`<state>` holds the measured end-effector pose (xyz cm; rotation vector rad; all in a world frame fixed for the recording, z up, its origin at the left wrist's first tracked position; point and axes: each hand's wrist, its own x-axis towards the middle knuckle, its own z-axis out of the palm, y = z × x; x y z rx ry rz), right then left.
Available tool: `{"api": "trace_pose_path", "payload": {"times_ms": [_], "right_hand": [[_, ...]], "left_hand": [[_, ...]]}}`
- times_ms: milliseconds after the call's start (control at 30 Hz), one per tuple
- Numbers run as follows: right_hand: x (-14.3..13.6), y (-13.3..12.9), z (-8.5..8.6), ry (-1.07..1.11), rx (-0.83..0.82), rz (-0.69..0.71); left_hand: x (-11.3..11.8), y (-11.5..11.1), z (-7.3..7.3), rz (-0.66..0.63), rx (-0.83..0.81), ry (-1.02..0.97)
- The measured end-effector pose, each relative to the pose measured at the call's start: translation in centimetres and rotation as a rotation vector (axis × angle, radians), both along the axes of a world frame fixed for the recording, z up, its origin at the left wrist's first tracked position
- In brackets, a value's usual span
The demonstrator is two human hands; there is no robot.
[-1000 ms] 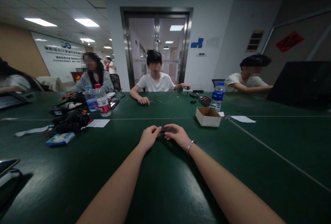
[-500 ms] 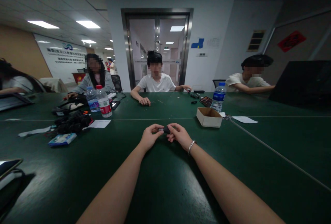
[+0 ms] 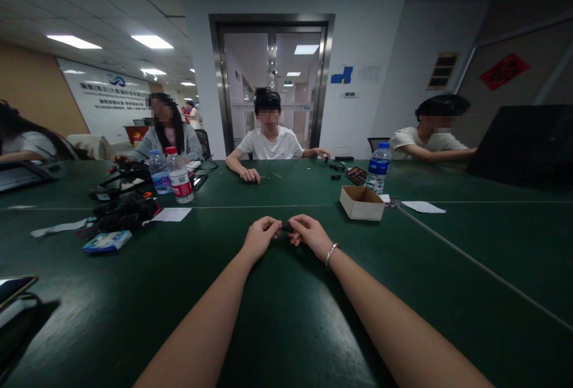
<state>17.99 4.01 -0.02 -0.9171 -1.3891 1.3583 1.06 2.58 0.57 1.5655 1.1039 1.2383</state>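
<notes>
My left hand (image 3: 259, 236) and my right hand (image 3: 311, 235) meet over the dark green table (image 3: 286, 316), fingertips pinched from both sides on a small black object (image 3: 286, 227). Most of the object is hidden by my fingers, so I cannot tell what it is. A silver bracelet (image 3: 330, 253) circles my right wrist. Both forearms stretch out from the bottom edge of the view.
An open cardboard box (image 3: 362, 202) stands just beyond my right hand, a water bottle (image 3: 377, 168) behind it. Two bottles (image 3: 172, 174), black gear (image 3: 123, 212) and a blue packet (image 3: 106, 241) lie at the left. Several people sit around the far side.
My hands stay together on the small black object; fingers shifted slightly, and the object's light tip seen half a second ago is now covered. The view moved a little.
</notes>
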Motion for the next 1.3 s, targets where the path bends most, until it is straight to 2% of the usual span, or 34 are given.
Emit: {"api": "trace_pose_path", "payload": {"times_ms": [133, 233, 500, 833, 933, 1167, 1300], "right_hand": [[0.1, 0.2, -0.2, 0.018, 0.005, 0.009], [0.1, 0.3, -0.3, 0.033, -0.011, 0.002], [0.1, 0.0, -0.2, 0.031, 0.024, 0.012], [-0.1, -1.0, 0.5, -0.041, 0.131, 0.032], [-0.1, -1.1, 0.6, -0.036, 0.125, 0.034], [-0.1, -0.3, 0.1, 0.009, 0.048, 0.006], [0.0, -0.2, 0.0, 0.032, 0.032, 0.004]], "left_hand": [[-0.2, 0.0, 0.0, -0.022, 0.133, 0.015], [-0.2, -0.3, 0.3, -0.007, 0.161, 0.062], [-0.3, 0.1, -0.1, -0.017, 0.062, 0.060], [-0.4, 0.1, 0.1, 0.105, -0.004, 0.284], [-0.3, 0.2, 0.1, 0.089, 0.003, 0.246], [-0.2, 0.2, 0.1, -0.078, 0.120, -0.024], [-0.1, 0.1, 0.3, -0.048, 0.027, -0.039]]}}
